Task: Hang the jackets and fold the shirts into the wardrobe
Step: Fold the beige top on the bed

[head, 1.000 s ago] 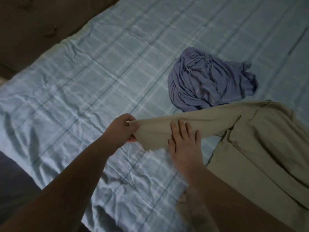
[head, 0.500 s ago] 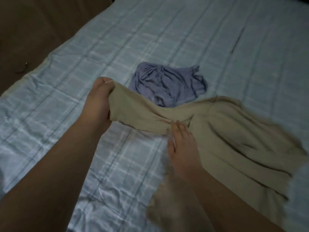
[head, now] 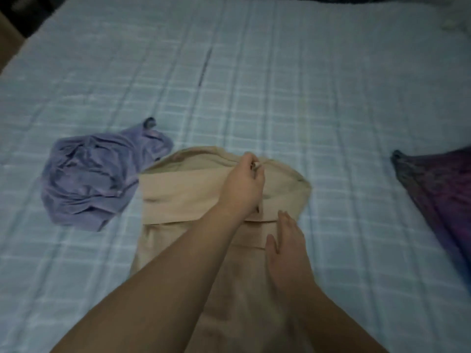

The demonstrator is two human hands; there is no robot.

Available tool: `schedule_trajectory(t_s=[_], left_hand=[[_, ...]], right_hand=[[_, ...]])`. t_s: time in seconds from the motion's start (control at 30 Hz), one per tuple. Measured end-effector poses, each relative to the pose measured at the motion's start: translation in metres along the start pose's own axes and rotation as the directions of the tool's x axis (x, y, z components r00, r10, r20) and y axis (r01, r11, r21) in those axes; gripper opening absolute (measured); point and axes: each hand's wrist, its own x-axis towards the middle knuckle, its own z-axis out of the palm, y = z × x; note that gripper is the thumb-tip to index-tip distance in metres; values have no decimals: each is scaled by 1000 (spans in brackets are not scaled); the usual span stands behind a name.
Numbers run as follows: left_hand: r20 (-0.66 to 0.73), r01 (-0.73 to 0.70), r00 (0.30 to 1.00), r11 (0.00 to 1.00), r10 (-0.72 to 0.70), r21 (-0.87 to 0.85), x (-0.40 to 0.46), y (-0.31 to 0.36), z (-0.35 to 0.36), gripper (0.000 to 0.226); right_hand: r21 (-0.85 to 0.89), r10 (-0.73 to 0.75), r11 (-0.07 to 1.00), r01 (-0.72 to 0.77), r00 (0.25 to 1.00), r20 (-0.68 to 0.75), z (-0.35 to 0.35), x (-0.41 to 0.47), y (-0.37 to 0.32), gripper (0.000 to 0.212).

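A beige shirt [head: 183,197] lies flat on the bed in the middle of the view, with one sleeve folded across its chest. My left hand [head: 246,187] reaches over the shirt near the collar and pinches the sleeve's end between curled fingers. My right hand [head: 286,240] lies flat with straight fingers on the shirt's right side, just below the folded sleeve. A crumpled lilac shirt [head: 94,174] sits on the bed to the left of the beige one, touching its shoulder.
The bed is covered by a pale blue checked sheet [head: 254,85] that fills most of the view. A dark purple patterned garment [head: 441,194] lies at the right edge. The bed's left corner shows at the top left.
My left hand carried the beige sleeve from the left across the shirt's chest. The view swung right, so the lilac shirt now sits at the left and the purple garment came into view.
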Motion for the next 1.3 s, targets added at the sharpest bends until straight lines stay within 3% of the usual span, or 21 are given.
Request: schedule_trajectory(t_s=[0.07, 0.13, 0.27, 0.37, 0.57, 0.73, 0.93, 1.07, 1.2, 1.3], left_hand=[[102, 13, 995, 997, -21, 76, -6, -3, 61, 9], [147, 32, 988, 988, -54, 152, -11, -17, 96, 9], [124, 95, 983, 953, -135, 289, -21, -28, 152, 24], [112, 66, 988, 939, -110, 338, -29, -32, 167, 27], [208, -47, 978, 956, -15, 288, -64, -41, 138, 52], [185, -79, 982, 971, 37, 226, -102, -61, 92, 46], [171, -63, 985, 969, 22, 240, -175, -108, 15, 46], [131, 12, 989, 922, -67, 387, -247, -169, -62, 45], [-5, 253, 948, 748, -317, 614, -316, -237, -125, 52], [-35, 496, 852, 784, -522, 373, -336, -250, -140, 51]], right_hand=[[80, 73, 994, -71, 997, -14, -22, -4, 29, 59], [154, 58, 987, -54, 998, -20, -35, -9, 40, 67], [140, 58, 988, -61, 998, 25, -41, -16, 84, 61], [135, 30, 990, -36, 999, 44, -35, -14, 95, 62], [156, -54, 987, 47, 998, 42, -21, -10, 91, 61], [110, -127, 986, 126, 992, -1, -12, -42, 68, 55], [-42, -141, 989, 143, 989, 42, 23, -112, 63, 65], [-87, 35, 996, -36, 999, -9, 42, -182, 76, 59], [29, 369, 929, -368, 925, -87, 42, -236, 80, 47], [196, 602, 786, -586, 798, -27, 36, -242, 72, 43]])
